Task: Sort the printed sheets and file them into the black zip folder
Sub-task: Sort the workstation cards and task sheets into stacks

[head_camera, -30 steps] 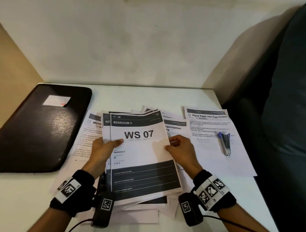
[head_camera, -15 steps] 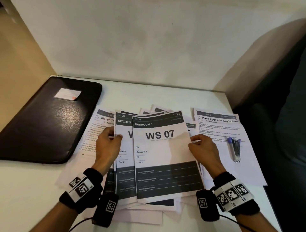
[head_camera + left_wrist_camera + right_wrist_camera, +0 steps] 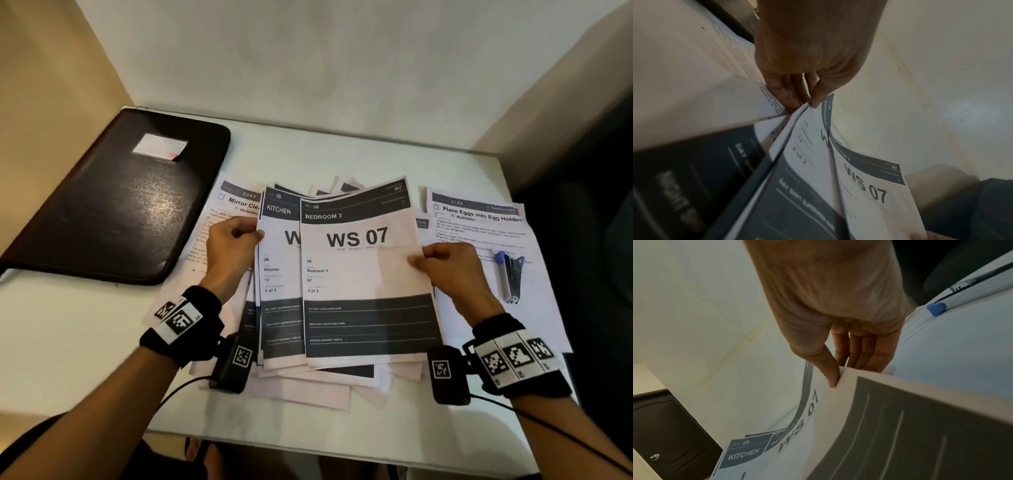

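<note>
My right hand (image 3: 435, 260) pinches the right edge of the "Bedroom 3 / WS 07" sheet (image 3: 363, 274), thumb on top, fingers (image 3: 861, 353) beneath. My left hand (image 3: 236, 240) pinches the left edge of the "Kitchen" sheet (image 3: 279, 260), which lies partly under the WS 07 sheet (image 3: 869, 191); the thumb (image 3: 818, 95) presses its top corner. Both sheets are lifted off a loose pile of printed sheets (image 3: 308, 383) in the middle of the white table. The black zip folder (image 3: 113, 205) lies closed at the back left, a white label on its cover.
A "Mirror Cleaning" sheet (image 3: 236, 202) lies between the folder and my left hand. At the right, a "Place Eggs into Egg Holder" sheet (image 3: 479, 219) carries a stapler (image 3: 510, 274) with a blue tip. Walls close the table at back and left; a dark chair stands at right.
The WS 07 sheet has slid to the right with my right hand, uncovering the Kitchen sheet beneath. My left hand has shifted up to that sheet's left edge.
</note>
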